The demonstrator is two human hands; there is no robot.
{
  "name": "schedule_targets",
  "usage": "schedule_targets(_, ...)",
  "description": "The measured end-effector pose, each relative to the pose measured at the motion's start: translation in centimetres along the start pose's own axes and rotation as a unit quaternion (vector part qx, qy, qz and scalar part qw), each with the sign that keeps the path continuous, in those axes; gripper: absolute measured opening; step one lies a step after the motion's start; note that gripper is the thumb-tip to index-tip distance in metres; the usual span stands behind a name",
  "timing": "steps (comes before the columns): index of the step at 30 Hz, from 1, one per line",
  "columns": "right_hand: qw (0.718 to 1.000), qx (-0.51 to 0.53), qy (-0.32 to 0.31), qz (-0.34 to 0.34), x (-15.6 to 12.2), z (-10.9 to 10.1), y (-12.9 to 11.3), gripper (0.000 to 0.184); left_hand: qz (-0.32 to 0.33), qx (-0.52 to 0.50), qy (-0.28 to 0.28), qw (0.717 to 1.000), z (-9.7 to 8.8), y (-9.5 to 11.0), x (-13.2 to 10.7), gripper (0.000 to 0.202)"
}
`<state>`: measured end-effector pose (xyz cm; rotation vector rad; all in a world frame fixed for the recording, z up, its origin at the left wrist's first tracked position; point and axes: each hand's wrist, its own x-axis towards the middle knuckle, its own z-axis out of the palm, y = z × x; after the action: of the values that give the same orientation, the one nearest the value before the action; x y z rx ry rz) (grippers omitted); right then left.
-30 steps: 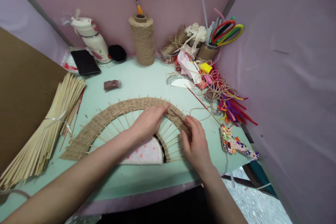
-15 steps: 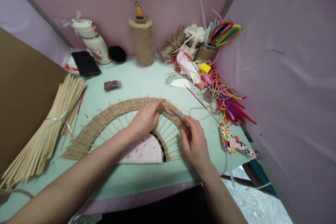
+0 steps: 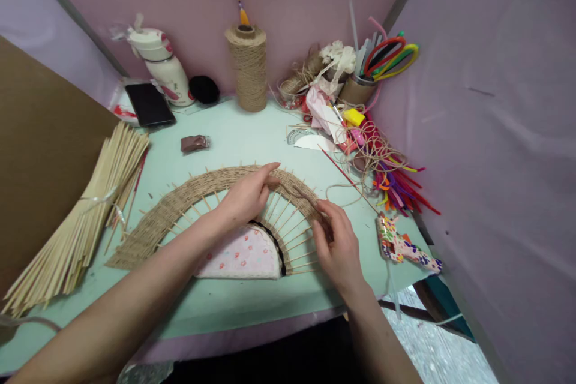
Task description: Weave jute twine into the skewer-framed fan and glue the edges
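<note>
A half-round woven fan lies on the table, with thin wooden sticks spreading from a pink patterned centre edged in black. A brown cord runs along its woven twine band between my hands. At the top of the band, my left hand has its index finger stretched out while the other fingers pinch the cord's near end against the weave. On the right side of the fan, my right hand curls thumb and fingers round the cord and the band's edge. Its fingertips are partly hidden.
At left lies a tied bundle of flat sticks. Behind stand a bottle, a phone and a twine spool. Tangled twine, pipe cleaners and a flower-patterned glue gun are at right.
My hands stay at nearly the same places on the fan; the left hand has shifted slightly left along the band. The whole view has moved a little.
</note>
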<state>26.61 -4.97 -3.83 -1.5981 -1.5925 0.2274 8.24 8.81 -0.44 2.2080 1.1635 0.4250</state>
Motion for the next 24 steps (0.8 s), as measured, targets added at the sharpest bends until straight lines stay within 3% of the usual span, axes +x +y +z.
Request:
schedule_targets(4,1.0,0.004,0.002,0.003,0.0,-0.1,-0.1,0.032,0.002,0.0,-0.017,1.0,0.3,-0.1,0.1,0.059)
schedule_targets(7,1.0,0.004,0.0,0.008,-0.1,-0.3,-0.2,0.032,-0.013,0.0,0.0,1.0,-0.7,-0.6,0.5,0.059)
schedule_targets(14,1.0,-0.004,0.017,0.008,0.0,-0.6,-0.1,0.028,-0.078,0.003,0.219,0.973,-7.4,-4.2,1.8,0.058)
schedule_targets(17,1.0,-0.003,0.012,0.009,-0.1,-0.4,0.0,0.028,-0.145,0.021,0.274,0.951,-10.0,-6.6,1.7,0.058)
schedule_targets(21,1.0,-0.003,-0.001,-0.007,-0.2,0.0,0.3,0.028,-0.225,0.079,0.274,0.932,-12.5,-9.5,1.0,0.07)
schedule_targets(24,1.0,-0.012,-0.004,-0.019,-0.3,0.3,0.6,0.026,-0.22,0.084,0.226,0.945,-13.4,-11.2,0.7,0.081)
